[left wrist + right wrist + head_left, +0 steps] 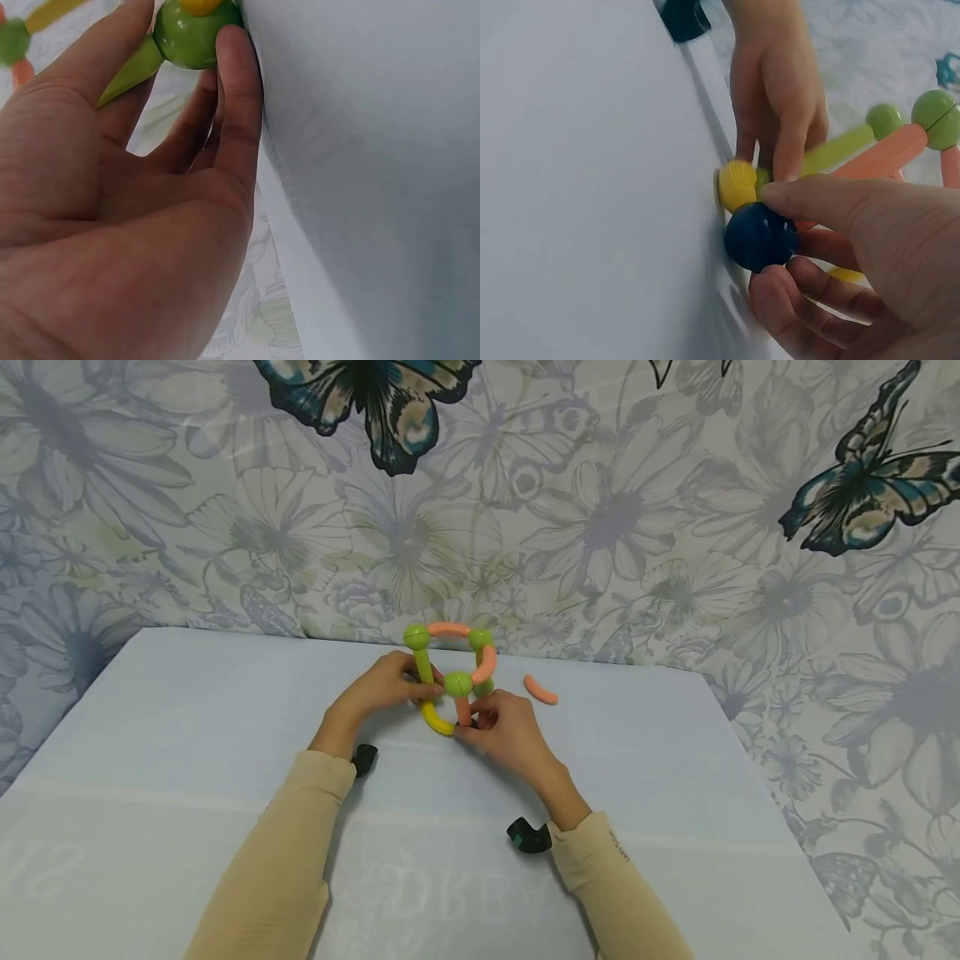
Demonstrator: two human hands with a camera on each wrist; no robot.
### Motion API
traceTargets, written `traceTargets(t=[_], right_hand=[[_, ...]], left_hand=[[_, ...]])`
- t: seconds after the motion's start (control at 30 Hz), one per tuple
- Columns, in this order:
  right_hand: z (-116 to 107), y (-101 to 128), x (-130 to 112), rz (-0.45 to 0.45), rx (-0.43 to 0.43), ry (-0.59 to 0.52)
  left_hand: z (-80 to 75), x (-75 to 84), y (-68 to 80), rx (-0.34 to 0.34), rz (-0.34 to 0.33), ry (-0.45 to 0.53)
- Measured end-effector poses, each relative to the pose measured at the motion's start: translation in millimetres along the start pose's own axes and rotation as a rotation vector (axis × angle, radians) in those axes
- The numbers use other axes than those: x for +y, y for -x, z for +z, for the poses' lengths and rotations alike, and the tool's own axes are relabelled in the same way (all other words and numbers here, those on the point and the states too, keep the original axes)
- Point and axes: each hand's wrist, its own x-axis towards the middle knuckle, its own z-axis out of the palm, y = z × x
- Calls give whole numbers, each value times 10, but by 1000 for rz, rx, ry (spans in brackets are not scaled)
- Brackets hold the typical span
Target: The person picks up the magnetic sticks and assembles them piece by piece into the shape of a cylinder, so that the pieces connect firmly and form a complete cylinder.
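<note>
A toy frame of balls and sticks stands upright on the table, with green balls (458,684) and curved orange sticks (486,664) along its top. On its left side, my left hand (390,681) curls round the foot of a straight green stick (423,667), its fingers about the bottom green ball (191,37). My right hand (510,727) pinches a dark blue ball (759,236) at the lower front corner, under an upright orange stick (462,710). Between these two lower balls runs a curved yellow stick (435,720), its end against the blue ball.
A loose curved orange stick (540,690) lies right of the frame. The white table (225,693) reaches back to a wall with flower and butterfly print. Black wrist cameras (529,836) hang at both cuffs.
</note>
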Motion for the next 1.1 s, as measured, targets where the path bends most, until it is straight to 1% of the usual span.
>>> traceTargets(t=[0.03, 0.13, 0.2, 0.27, 0.57, 0.67, 0.8, 0.97, 1.1], right_hand=[[-14, -4, 23, 11, 9, -5], [-52, -12, 80, 43, 24, -28], [-74, -18, 109, 53, 31, -30], [-98, -24, 135, 53, 35, -29], [-193, -56, 238, -4, 79, -27], [-204, -65, 255, -8, 84, -34], [-214, -71, 267, -25, 119, -33], [-212, -72, 282, 10, 150, -41], [-187, -74, 287, 49, 137, -84]], left_hand=[[3, 3, -4, -1, -2, -5], [11, 15, -20, -7, -36, -22], [17, 26, -35, -9, -63, -35], [23, 36, -49, -15, -71, -45], [46, 69, -69, -34, -50, -74], [53, 74, -68, -34, -51, -85], [57, 86, -69, -27, -43, -113], [63, 115, -71, -8, -55, -166], [72, 143, -68, -1, -63, -180]])
